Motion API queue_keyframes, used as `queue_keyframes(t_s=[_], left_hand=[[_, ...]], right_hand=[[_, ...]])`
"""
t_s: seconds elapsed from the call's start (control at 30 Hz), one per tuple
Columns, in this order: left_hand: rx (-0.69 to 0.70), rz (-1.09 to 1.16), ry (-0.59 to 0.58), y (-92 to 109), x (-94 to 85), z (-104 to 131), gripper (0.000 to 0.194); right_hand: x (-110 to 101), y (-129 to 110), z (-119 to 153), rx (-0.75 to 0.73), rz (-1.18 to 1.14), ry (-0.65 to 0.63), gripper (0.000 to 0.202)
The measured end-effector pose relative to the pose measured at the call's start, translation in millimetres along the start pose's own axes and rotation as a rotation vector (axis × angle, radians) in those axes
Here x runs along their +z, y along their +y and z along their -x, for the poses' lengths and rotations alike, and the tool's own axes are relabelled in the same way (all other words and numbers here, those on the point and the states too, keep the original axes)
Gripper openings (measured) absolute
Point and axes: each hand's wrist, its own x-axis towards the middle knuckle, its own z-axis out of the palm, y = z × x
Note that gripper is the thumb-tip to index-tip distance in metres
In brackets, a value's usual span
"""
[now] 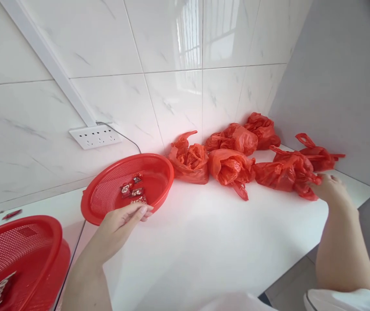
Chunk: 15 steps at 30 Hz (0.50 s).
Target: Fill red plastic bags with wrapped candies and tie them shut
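Note:
My left hand is at the front rim of a red plastic basket, its thumb and fingers pressed together; whether it pinches the rim or anything else is hidden. Several small wrapped packets lie inside that basket. At the right, my right hand has its fingers closed on the end of a red plastic bag. Other crumpled red bags stand beside it, among them an open-topped one and one next to the basket.
A second red basket with wrapped packets stands at the lower left. Behind the white table is a tiled wall with a power strip and cable. A grey wall bounds the right side. One small red packet lies at the left.

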Motion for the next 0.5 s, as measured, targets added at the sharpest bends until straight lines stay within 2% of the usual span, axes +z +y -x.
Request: queue_keyframes(t_s=[0.03, 0.07, 0.1, 0.13, 0.17, 0.23, 0.27, 0.33, 0.4, 0.5], left_hand=[[0.001, -0.012, -0.001, -0.9, 0.4, -0.1, 0.043], [0.004, -0.018, -0.001, -1.4, 0.8, -0.3, 0.043], [0.009, -0.019, -0.001, -1.5, 1.2, -0.5, 0.043], [0.013, -0.017, -0.003, -1.0, 1.8, -0.6, 0.043], [0.019, -0.018, -0.008, 0.0, 2.2, -0.6, 0.042], [0.026, -0.032, -0.026, 3.0, 3.0, 0.1, 0.041], [0.027, -0.042, -0.034, 4.7, 3.0, 0.9, 0.040], [0.025, -0.063, -0.044, 7.7, 2.4, 3.4, 0.039], [0.023, -0.073, -0.042, 9.1, 1.1, 6.4, 0.038], [0.026, -0.057, -0.027, 8.9, -0.5, 8.9, 0.039]], right_hand=[[-3.0, -17.1, 4.5, 0.145, 0.036, 0.081, 0.031], [-7.3, -36.7, 9.6, 0.156, 0.001, 0.130, 0.037], [-11.5, -58.2, 14.8, 0.092, -0.084, 0.160, 0.037], [-14.6, -81.0, 19.8, -0.023, -0.195, 0.130, 0.032], [-15.5, -104.0, 23.9, -0.100, -0.301, 0.048, 0.027], [-9.1, -146.6, 28.8, -0.241, -0.410, -0.222, 0.023], [-2.4, -164.5, 29.1, -0.268, -0.409, -0.245, 0.022], [13.1, -191.7, 25.5, -0.347, -0.324, -0.256, 0.028], [22.7, -208.6, 18.3, -0.385, -0.263, -0.208, 0.020], [13.3, -225.6, 10.5, -0.399, -0.428, -0.052, 0.009]])
